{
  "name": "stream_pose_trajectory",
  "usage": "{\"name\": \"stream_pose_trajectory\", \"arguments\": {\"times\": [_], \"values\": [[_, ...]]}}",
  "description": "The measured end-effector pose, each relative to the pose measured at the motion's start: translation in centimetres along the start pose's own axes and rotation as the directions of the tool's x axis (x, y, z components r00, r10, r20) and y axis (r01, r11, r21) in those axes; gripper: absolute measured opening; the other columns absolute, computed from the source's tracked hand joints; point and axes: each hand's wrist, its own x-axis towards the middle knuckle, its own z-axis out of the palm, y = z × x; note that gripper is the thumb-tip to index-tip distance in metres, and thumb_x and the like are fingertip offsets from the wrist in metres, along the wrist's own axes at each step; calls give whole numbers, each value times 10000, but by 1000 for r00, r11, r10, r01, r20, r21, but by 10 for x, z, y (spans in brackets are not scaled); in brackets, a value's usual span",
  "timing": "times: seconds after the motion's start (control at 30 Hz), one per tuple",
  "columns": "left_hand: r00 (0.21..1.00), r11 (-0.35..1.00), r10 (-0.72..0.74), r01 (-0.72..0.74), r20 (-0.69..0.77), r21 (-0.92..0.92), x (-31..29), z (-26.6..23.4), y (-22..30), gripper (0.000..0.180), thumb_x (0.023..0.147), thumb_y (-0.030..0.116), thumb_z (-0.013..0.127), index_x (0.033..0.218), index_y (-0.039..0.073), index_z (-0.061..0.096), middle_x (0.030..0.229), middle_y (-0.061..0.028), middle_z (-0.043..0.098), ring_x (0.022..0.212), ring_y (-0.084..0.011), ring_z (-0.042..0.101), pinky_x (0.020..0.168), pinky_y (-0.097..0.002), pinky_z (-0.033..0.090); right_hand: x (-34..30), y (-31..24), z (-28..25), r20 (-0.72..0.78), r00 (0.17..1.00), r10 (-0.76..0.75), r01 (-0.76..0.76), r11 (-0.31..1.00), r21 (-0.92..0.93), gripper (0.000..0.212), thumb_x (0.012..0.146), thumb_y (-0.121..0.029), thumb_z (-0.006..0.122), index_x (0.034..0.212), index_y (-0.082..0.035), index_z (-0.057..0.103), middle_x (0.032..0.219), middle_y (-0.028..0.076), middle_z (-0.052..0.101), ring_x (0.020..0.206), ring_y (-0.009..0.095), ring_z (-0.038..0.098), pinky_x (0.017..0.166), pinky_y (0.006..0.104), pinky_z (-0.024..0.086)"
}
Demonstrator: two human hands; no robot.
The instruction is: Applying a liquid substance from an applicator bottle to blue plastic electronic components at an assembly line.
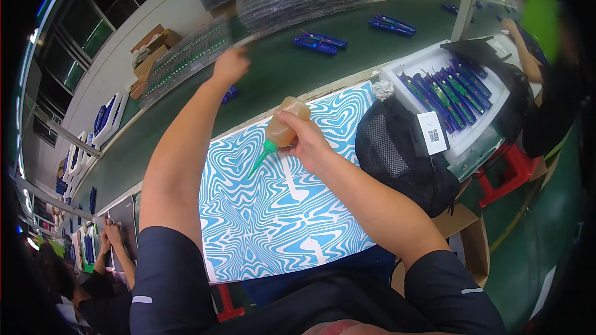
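Observation:
My right hand (305, 138) is wrapped round a squeeze bottle (294, 108) of amber liquid. Its green pointed nozzle (264, 154) tilts down to the left above a blue-and-white patterned mat (248, 242). My left hand (232, 66) is stretched far forward over the green conveyor belt (267, 80), near the edge of a clear plastic tray stack; motion smears its fingers, so its grip does not show. Close to my left wrist lies a blue plastic casing (230, 93), partly covered by the forearm. Further along the belt sit open blue casings (320, 43) with circuit boards inside.
At right, a white foam tray (496, 102) holds several green circuit boards in blue casings, beside a black bag (397, 155) and a crumpled foil ball (383, 90). Clear trays (304, 1) are stacked beyond the belt. Other people work at far left and right; a red stool (509, 174) stands right.

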Motion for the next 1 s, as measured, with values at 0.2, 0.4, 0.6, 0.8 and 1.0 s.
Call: {"name": "stream_pose_trajectory", "arguments": {"times": [0.2,0.4,0.6,0.8,1.0], "values": [[934,944,-325,331,148,-18,-35,31,-88,444,842,163,676,1272,54,671,950,-134,760,792,-236,759,771,-360,578,-1,-4,-1,-3,1000,28,-28,1000,-2,859,859,-410,786,1488,-87,299,1392,160,449,1239,281,513,965,456,465],[961,956,-260,242,-93,-166,-66,44,-139,348,866,220,727,1185,82,718,923,-92,766,688,-185,743,722,-317,569,2,0,5,-17,1000,26,-25,1000,18,850,856,-405,790,1483,-90,309,1386,159,459,1241,282,517,960,455,472],[929,891,-369,355,4,-284,-71,31,-140,237,900,191,714,1105,74,733,834,-73,740,635,-173,725,687,-325,570,1,-1,1,1,1000,13,-13,1000,22,779,875,-391,771,1462,-95,353,1365,148,489,1215,269,541,953,460,475],[904,756,-394,421,165,-501,-86,4,-140,209,974,266,637,1082,89,616,1004,-82,726,763,-170,723,682,-313,503,8,0,-6,20,1000,10,-11,999,52,751,883,-384,764,1454,-99,367,1357,142,498,1218,263,547,961,460,468],[891,694,-368,453,266,-559,-119,-29,-133,295,961,387,668,980,106,579,981,-82,715,785,-163,714,697,-301,482,9,0,-6,-13,999,35,-34,997,63,749,888,-366,764,1459,-112,353,1361,145,489,1220,267,548,992,455,467]]}}
